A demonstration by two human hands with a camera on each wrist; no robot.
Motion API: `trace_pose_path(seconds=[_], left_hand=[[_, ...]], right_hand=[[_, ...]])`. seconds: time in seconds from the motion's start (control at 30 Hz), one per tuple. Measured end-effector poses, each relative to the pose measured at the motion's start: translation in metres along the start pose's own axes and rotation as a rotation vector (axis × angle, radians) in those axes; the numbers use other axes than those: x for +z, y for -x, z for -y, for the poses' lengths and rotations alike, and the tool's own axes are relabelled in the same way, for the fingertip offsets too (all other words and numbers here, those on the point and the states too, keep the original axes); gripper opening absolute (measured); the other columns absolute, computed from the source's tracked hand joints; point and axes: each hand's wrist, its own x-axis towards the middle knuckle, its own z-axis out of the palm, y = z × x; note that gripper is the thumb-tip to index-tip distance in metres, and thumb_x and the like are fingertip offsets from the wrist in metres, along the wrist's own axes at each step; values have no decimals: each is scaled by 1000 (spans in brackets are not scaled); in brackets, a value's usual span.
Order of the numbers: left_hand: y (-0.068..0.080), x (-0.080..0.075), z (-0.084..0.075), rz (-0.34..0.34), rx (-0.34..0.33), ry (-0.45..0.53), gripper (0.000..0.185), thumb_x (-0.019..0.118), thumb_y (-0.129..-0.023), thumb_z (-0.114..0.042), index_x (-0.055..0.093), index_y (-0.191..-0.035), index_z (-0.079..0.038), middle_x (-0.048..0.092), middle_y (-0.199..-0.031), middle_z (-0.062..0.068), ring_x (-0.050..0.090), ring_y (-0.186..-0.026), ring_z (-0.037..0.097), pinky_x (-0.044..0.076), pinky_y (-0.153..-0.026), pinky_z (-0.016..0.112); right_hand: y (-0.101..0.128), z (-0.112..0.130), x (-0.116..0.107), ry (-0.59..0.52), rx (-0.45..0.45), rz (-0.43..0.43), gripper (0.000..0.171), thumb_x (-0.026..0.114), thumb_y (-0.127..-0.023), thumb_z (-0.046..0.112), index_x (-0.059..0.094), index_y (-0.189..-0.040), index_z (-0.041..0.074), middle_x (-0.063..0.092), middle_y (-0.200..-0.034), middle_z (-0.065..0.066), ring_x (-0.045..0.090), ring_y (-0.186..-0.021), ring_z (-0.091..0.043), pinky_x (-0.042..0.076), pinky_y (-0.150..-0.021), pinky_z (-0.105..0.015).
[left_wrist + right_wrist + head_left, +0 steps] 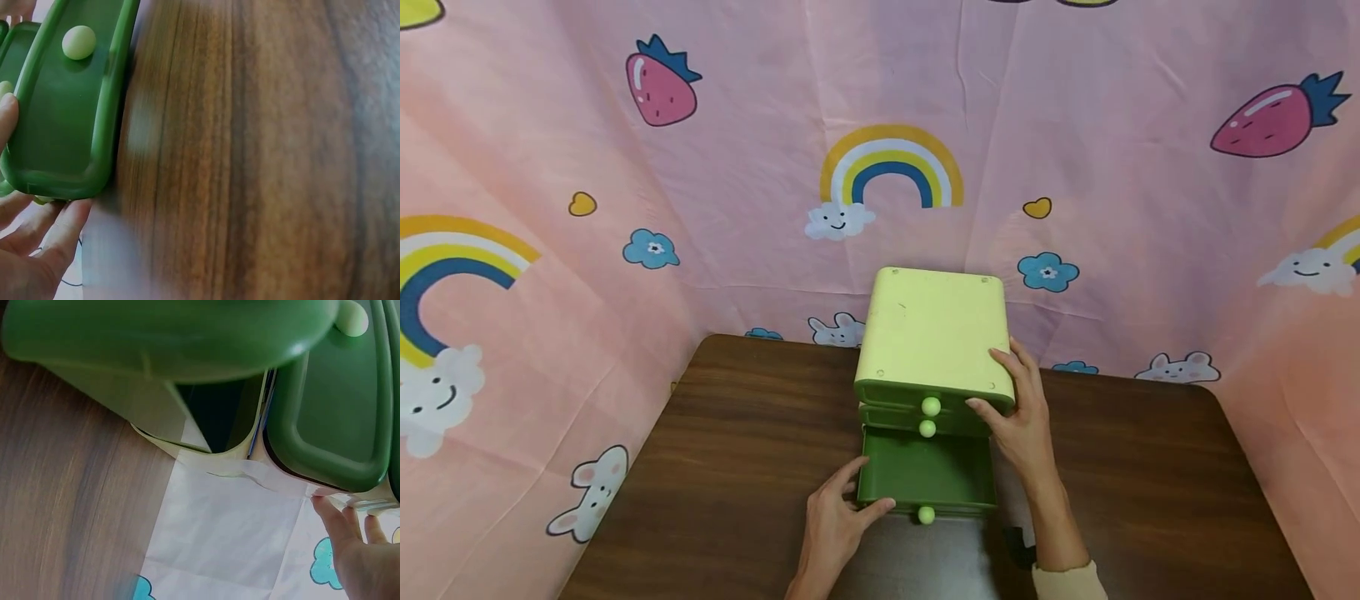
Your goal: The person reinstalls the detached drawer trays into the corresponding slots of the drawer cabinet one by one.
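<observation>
A small green drawer cabinet (932,333) with a pale yellow-green top stands at the back middle of the brown table (715,467). Each of its three drawers has a pale round knob. The bottom drawer (925,475) is pulled out towards me and looks empty. My left hand (838,517) grips that drawer's front left corner, thumb on the front rim. The left wrist view shows the drawer front (62,125), its knob (79,42) and my left hand (31,250) at its end. My right hand (1018,408) rests on the cabinet's top right front corner, fingers fairly straight. My right hand (356,550) shows beside the cabinet (187,337).
A pink cloth (1075,167) printed with rainbows, strawberries and clouds hangs behind and to both sides of the table. A small black object (1018,546) lies by my right wrist. Bare wood (250,156) lies left and right of the cabinet.
</observation>
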Motion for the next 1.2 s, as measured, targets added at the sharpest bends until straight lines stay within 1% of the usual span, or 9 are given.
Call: trace_pose_path(seconds=[0.17, 0.33, 0.5, 0.6, 0.7, 0.87, 1.0, 1.1, 1.2], left_hand=[[0, 0, 2, -4, -7, 29, 86, 91, -69, -39, 54, -141, -10, 66, -123, 12, 67, -97, 24, 54, -66, 24], [-1, -1, 3, -8, -3, 43, 82, 91, -69, -38, 59, -138, -10, 67, -120, 9, 67, -98, 23, 54, -66, 23], [0, -1, 2, 4, 6, 49, 81, 88, -70, -44, 60, -137, -10, 68, -120, 9, 68, -100, 24, 54, -66, 21], [0, -1, 2, 16, 10, 51, 80, 86, -72, -44, 59, -139, -9, 68, -119, 11, 68, -98, 23, 54, -66, 21], [-1, -2, 0, 26, 10, 55, 79, 86, -74, -40, 57, -140, -8, 69, -115, 15, 71, -89, 19, 54, -62, 20], [-3, -3, 0, 17, -3, 65, 78, 87, -74, -36, 58, -140, -7, 71, -107, 20, 72, -73, 14, 54, -57, 20], [-3, 0, -1, -12, -1, 65, 75, 88, -72, -35, 62, -136, -8, 72, -105, 19, 73, -81, 18, 56, -61, 21], [-4, 1, -1, -36, 6, 74, 69, 89, -72, -29, 64, -134, -8, 72, -109, 19, 73, -93, 25, 58, -67, 24], [-5, 1, -1, -55, 10, 80, 60, 87, -75, -21, 66, -131, -9, 70, -113, 19, 71, -99, 29, 58, -72, 28]], right_hand=[[5, -20, 2, -3, 5, 0, 79, 80, -74, -12, 48, -144, 1, 27, -155, -25, 37, -137, -42, 35, -99, -19], [7, -38, 3, 12, 16, 11, 82, 83, -76, -5, 47, -147, 12, 27, -159, -10, 35, -141, -31, 35, -102, -22], [8, -40, 1, 2, 18, 16, 80, 83, -78, 0, 48, -148, 17, 27, -159, -5, 33, -143, -26, 34, -105, -26], [8, -40, 1, 11, 13, 16, 81, 83, -77, -2, 48, -148, 15, 27, -159, -6, 33, -142, -28, 34, -105, -27], [7, -38, 1, 11, 10, 7, 82, 83, -75, -6, 48, -147, 12, 27, -159, -11, 35, -141, -31, 34, -103, -24], [3, -18, 0, -3, -21, -11, 78, 81, -72, -12, 49, -142, -1, 29, -154, -28, 36, -137, -43, 32, -101, -18], [1, -5, -3, -1, -38, -18, 75, 80, -71, -15, 49, -139, -7, 29, -149, -36, 37, -134, -49, 32, -101, -16], [1, -8, -3, -12, -26, -9, 75, 80, -72, -14, 49, -140, -5, 29, -151, -32, 36, -135, -46, 32, -101, -17], [3, -22, -2, -9, 1, 1, 78, 82, -74, -10, 49, -143, 2, 28, -156, -23, 36, -138, -39, 34, -101, -19]])
